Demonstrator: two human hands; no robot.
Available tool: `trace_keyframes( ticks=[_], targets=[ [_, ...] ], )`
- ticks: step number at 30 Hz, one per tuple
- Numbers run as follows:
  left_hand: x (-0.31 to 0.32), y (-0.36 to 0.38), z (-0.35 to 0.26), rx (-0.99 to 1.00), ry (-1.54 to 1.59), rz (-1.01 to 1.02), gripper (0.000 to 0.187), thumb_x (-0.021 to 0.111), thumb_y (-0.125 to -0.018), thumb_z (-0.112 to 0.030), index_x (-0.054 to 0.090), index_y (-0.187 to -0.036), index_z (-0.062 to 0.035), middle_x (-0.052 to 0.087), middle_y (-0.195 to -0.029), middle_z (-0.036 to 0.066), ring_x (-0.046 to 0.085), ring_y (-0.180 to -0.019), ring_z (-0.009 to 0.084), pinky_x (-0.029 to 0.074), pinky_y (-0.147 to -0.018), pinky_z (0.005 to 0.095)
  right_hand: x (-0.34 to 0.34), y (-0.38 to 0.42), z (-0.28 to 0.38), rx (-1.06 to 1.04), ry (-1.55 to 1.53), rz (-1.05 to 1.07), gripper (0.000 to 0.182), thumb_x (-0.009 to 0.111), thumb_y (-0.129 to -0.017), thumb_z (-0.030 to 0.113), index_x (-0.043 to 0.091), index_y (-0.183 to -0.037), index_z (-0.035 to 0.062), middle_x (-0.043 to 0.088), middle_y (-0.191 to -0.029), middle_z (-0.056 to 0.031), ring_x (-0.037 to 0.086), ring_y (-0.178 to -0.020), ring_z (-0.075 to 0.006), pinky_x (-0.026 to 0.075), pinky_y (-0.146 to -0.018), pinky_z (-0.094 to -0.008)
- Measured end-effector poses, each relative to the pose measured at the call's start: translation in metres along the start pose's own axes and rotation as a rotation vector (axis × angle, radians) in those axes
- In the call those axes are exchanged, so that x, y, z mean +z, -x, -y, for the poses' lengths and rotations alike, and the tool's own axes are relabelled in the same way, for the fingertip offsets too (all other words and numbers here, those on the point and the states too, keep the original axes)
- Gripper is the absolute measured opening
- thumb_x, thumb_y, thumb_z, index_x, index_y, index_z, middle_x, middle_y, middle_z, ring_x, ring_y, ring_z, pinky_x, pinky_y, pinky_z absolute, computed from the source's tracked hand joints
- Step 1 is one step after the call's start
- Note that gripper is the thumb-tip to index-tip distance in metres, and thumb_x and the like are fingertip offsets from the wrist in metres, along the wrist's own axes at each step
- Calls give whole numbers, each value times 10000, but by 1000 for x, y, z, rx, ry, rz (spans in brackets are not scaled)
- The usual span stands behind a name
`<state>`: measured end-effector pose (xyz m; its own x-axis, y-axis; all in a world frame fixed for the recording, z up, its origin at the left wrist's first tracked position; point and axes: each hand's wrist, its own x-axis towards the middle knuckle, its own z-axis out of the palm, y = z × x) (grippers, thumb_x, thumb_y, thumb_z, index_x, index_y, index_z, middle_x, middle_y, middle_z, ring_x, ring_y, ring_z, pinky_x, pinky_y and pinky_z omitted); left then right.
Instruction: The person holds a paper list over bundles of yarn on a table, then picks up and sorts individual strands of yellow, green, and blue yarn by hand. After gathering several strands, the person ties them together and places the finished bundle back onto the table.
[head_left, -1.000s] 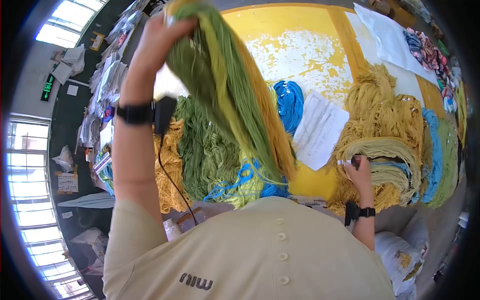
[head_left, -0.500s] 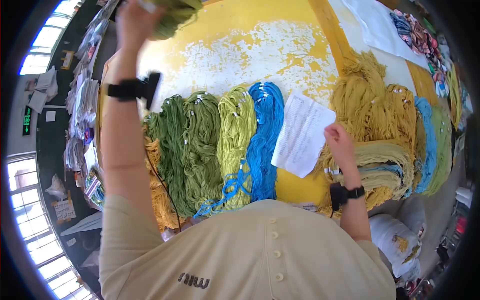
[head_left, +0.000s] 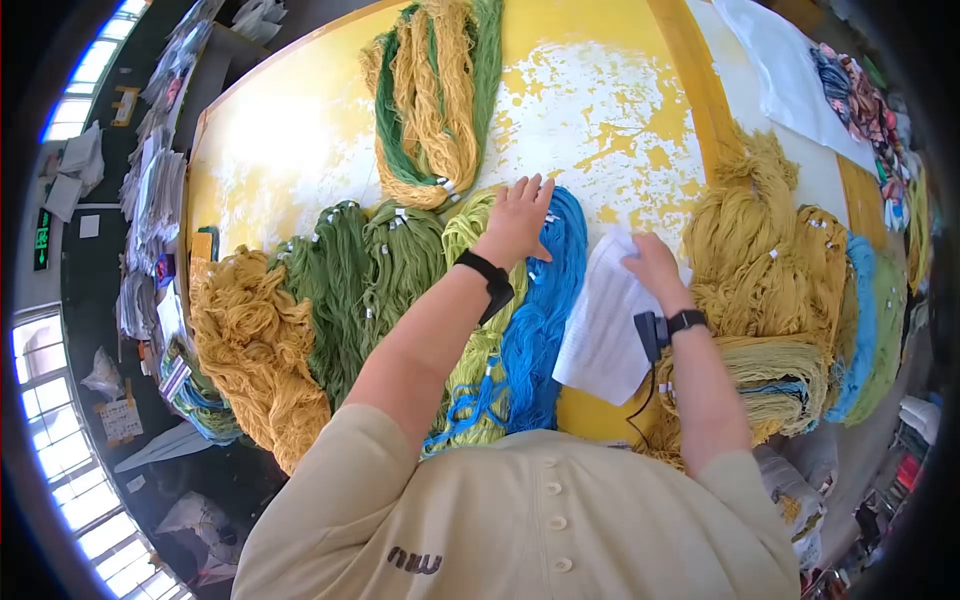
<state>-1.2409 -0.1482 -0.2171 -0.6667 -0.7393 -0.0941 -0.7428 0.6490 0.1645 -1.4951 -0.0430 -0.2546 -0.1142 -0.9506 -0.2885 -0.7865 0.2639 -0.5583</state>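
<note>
My left hand [head_left: 515,222] is open, fingers spread, over the upper ends of a lime-green yarn skein [head_left: 478,345] and a blue yarn skein [head_left: 545,320]. In my right hand [head_left: 657,266], the upper edge of a printed paper sheet [head_left: 607,325] is pinched between thumb and fingers. Left of the lime skein lie dark green skeins [head_left: 340,270] and an olive-green skein [head_left: 402,260]. Farther up the table, beyond my left hand, rests a bundle of tan and green skeins [head_left: 425,110].
Orange-tan yarn [head_left: 255,340] drapes over the table's left end. Mustard skeins [head_left: 745,240] and folded pale skeins [head_left: 775,375] are piled on the right. The table [head_left: 290,120] has worn yellow paint. White cloth [head_left: 790,75] lies at the far right.
My left hand has let go of the green skein and come down toward me over the lime and blue skeins. My right hand has shifted to the sheet's upper edge, which now bends.
</note>
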Motion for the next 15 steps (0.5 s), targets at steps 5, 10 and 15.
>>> trace_keyframes(
  ticks=[5, 10, 15],
  targets=[
    [23, -11, -13, 26, -68, 338, 776, 886, -586, -404, 530, -1178, -51, 667, -1036, 101, 643, -1028, 260, 427, -961, 418, -61, 91, 45, 79, -356, -85, 180, 678, -795, 49, 640, -964, 0, 645, -902, -136, 650, -841, -260, 501, -735, -338],
    [15, -1, -70, 385, 333, 255, 446, 780, -728, -394, 597, -1025, -116, 677, -899, 140, 646, -876, 378, 514, -734, 473, -128, 190, 74, -38, -455, -175, 156, 645, -787, -38, 636, -938, 4, 640, -828, -74, 627, -734, -169, 481, -671, -267],
    [-13, -48, -134, 325, 734, 38, 417, 756, -747, -373, 615, -991, -67, 665, -951, 204, 636, -901, 396, 511, -783, 480, -174, 240, 103, -51, -364, -291, 154, 665, -777, -37, 641, -925, 1, 649, -792, -64, 617, -696, -135, 472, -641, -255]
  ],
)
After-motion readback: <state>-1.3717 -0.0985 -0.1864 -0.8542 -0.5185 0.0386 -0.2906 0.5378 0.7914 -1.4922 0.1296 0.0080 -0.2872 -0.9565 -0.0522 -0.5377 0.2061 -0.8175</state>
